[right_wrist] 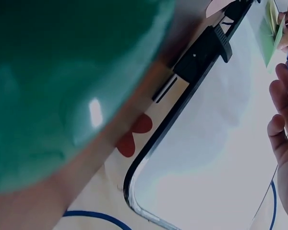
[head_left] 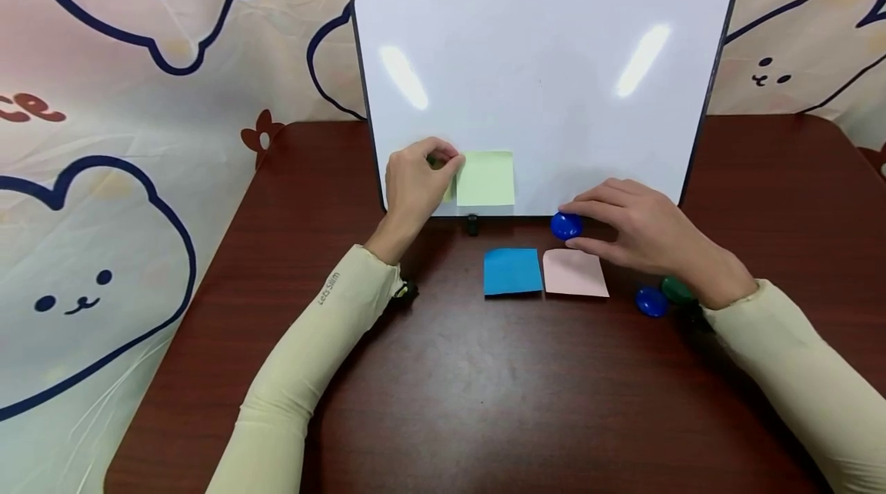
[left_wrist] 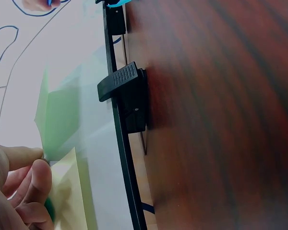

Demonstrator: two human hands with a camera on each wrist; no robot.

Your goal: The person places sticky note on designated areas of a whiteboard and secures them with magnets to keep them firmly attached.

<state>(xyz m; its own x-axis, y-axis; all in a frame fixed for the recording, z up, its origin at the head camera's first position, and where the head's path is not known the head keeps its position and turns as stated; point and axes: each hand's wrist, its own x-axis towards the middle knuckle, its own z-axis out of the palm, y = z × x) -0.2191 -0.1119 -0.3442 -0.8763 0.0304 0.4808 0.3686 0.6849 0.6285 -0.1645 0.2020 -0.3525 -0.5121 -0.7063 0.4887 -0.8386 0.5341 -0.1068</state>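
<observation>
My left hand [head_left: 418,178] pinches the left edge of a pale green sticky note [head_left: 486,178] at the lower part of the whiteboard [head_left: 540,78]. Partly behind that hand is a yellow sticky note [left_wrist: 69,191], with a green round magnet [left_wrist: 49,208] mostly hidden by the fingers. My right hand [head_left: 633,228] holds a blue round magnet [head_left: 566,225] between thumb and fingers, in front of the board's bottom edge. Below it on the table lie a blue sticky note [head_left: 512,272] and a pink sticky note [head_left: 575,273], side by side.
Under the right wrist, another blue magnet [head_left: 651,302] and a green magnet [head_left: 676,290] lie on the dark wooden table [head_left: 484,402]. Black clips [left_wrist: 122,81] stand at the board's lower frame. A cartoon-printed cloth [head_left: 90,248] hangs behind and to the left.
</observation>
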